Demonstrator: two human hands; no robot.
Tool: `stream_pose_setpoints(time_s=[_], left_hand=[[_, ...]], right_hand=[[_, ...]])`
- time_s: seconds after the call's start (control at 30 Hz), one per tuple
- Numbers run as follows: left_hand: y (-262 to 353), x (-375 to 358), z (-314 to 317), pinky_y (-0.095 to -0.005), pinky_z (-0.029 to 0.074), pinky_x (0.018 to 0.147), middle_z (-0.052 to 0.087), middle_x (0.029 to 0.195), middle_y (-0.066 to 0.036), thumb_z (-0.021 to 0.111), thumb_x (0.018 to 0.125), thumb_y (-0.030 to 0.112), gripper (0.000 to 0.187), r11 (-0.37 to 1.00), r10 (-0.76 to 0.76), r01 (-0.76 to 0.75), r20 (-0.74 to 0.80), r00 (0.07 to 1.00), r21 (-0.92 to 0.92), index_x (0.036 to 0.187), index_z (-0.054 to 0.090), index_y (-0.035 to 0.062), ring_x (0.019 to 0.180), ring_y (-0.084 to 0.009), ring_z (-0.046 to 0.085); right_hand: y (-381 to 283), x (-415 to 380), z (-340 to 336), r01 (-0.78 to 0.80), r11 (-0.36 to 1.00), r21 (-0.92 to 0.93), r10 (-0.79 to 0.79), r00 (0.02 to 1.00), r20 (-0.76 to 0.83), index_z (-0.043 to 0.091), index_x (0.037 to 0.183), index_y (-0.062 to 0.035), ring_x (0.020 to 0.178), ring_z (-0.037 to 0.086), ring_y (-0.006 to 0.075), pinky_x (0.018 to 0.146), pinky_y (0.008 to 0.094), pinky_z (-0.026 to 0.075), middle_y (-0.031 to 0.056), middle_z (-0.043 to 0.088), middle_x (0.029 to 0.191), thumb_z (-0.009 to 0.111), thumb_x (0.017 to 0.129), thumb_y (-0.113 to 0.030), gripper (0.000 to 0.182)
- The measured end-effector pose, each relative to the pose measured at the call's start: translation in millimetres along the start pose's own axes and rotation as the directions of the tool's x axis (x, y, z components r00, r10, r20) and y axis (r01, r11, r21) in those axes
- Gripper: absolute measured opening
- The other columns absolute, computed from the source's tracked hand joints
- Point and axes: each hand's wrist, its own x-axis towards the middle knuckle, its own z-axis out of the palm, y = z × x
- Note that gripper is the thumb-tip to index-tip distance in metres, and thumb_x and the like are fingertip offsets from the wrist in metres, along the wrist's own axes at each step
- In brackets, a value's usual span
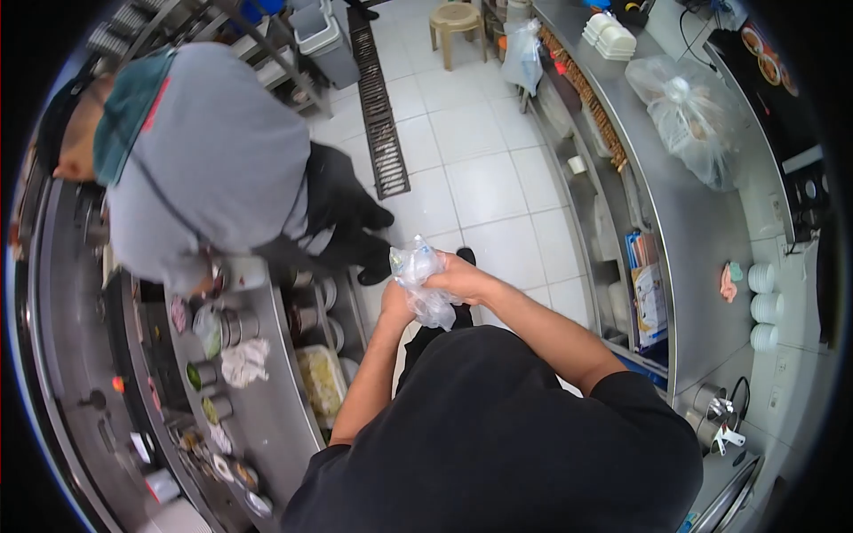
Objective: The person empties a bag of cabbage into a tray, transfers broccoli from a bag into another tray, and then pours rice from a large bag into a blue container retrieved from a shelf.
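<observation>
A crumpled clear plastic bag (419,275) is held between my two hands, in front of my body and above the tiled floor. My left hand (397,304) grips its lower left side, with the fingers partly hidden by the plastic. On the right, my right hand (459,279) is closed round the bag's other side, the thumb lying over it. Whether anything is inside the bag I cannot make out.
A co-worker in a grey shirt (213,142) leans over the left steel counter (275,391), which holds containers and a white cloth (245,362). On the right counter (662,231) lies a large plastic bag (684,115). A floor drain (378,107) and a stool (458,19) are ahead.
</observation>
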Motion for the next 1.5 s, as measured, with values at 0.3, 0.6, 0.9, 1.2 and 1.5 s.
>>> stream_pose_setpoints(time_s=[0.3, 0.6, 0.9, 1.2, 1.5], left_hand=[[60.3, 236.2, -86.8, -0.0316, 0.052, 0.083, 0.051, 0.138, -0.014, 0.079, 0.082, 0.03, 0.083, 0.706, -0.029, 0.284, 0.374, 0.927, -0.649, 0.149, 0.035, 0.0062, 0.107, -0.0207, 0.058], [89.2, 414.6, -99.9, -0.0492, 0.047, 0.103, 0.024, 0.155, -0.029, 0.089, 0.065, 0.037, 0.127, 0.996, 0.079, -0.068, 0.213, 0.974, -0.061, 0.158, 0.005, 0.0182, 0.131, -0.0469, 0.047], [115.7, 603.7, -154.8, -0.0472, 0.052, 0.093, 0.049, 0.132, -0.021, 0.084, 0.07, 0.028, 0.092, 1.0, -0.017, 0.016, -0.048, 0.999, -0.014, 0.148, 0.035, 0.0155, 0.113, -0.0424, 0.059], [-0.3, 747.9, -231.9, -0.0412, 0.053, 0.086, 0.066, 0.107, -0.017, 0.079, 0.074, 0.013, 0.043, 0.935, -0.34, 0.235, -0.489, 0.803, -0.264, 0.112, 0.063, 0.0018, 0.103, -0.0331, 0.066], [-176.9, 866.1, -315.1, -0.0389, 0.053, 0.089, 0.071, 0.107, -0.02, 0.071, 0.078, 0.013, 0.035, 0.734, -0.615, 0.363, -0.334, 0.714, -0.574, 0.111, 0.066, 0.0002, 0.104, -0.0341, 0.068]], right_hand=[[-155.7, 123.1, -159.0, 0.081, 0.982, 0.171, 0.003, 0.897, -0.442, 0.059, 0.122, 0.004, 0.098, 0.07, 0.0267, 0.084, 0.0415, 0.059, 0.0151, 0.068, 0.112, 0.058, 0.084, 0.002, 0.038], [-235.8, 234.4, -263.1, 0.149, 0.815, 0.56, 0.078, 0.929, -0.361, 0.056, 0.126, 0.0011, 0.1, 0.068, 0.0263, 0.088, 0.0403, 0.056, 0.0154, 0.066, 0.114, 0.056, 0.09, -0.004, 0.036], [-403.0, 391.2, -319.6, -0.076, 0.974, -0.211, 0.1, 0.989, 0.108, 0.06, 0.122, -0.0009, 0.094, 0.066, 0.0152, 0.084, 0.0311, 0.054, 0.0059, 0.068, 0.108, 0.064, 0.089, -0.008, 0.034], [-522.3, 604.2, -303.0, -0.241, 0.925, -0.294, 0.337, 0.877, 0.342, 0.027, 0.152, -0.0068, 0.124, 0.051, 0.0223, 0.087, 0.0388, 0.056, 0.0121, 0.049, 0.139, 0.062, 0.096, -0.031, 0.07], [-429.6, 734.8, -569.3, -0.419, 0.501, -0.758, 0.047, 0.887, -0.459, 0.059, 0.127, -0.0021, 0.107, 0.065, 0.0332, 0.088, 0.0412, 0.053, 0.0187, 0.068, 0.114, 0.063, 0.091, -0.036, 0.05]])
